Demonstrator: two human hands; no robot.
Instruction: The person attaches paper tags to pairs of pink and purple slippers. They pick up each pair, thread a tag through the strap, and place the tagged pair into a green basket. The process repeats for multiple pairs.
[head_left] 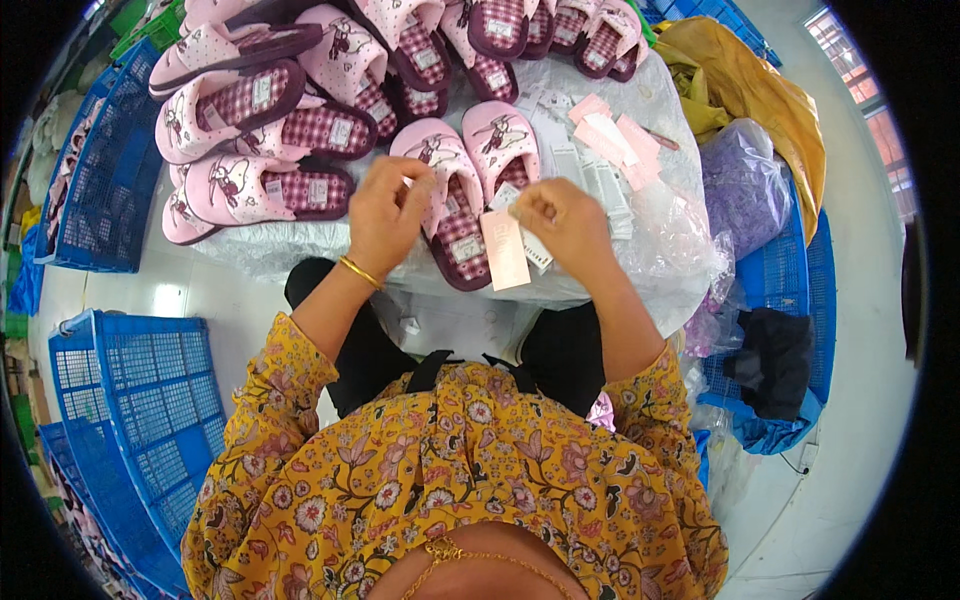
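Note:
A pair of pink slippers lies in front of me, toes pointing away. The left slipper shows its plum checked insole with a label; the right slipper is partly covered by tags and my hand. Beside the left slipper's toe, my left hand is closed, thumb and finger pinched; what they hold, if anything, is too small to name. My right hand pinches at the top corner of a pink hang tag, which hangs over the slipper's heel. A white tag shows behind it.
More pink slippers are heaped on the plastic-covered table at left and back. Loose pink cards and white tags lie at right. Blue crates stand at left; another blue crate at right carries bagged purple material.

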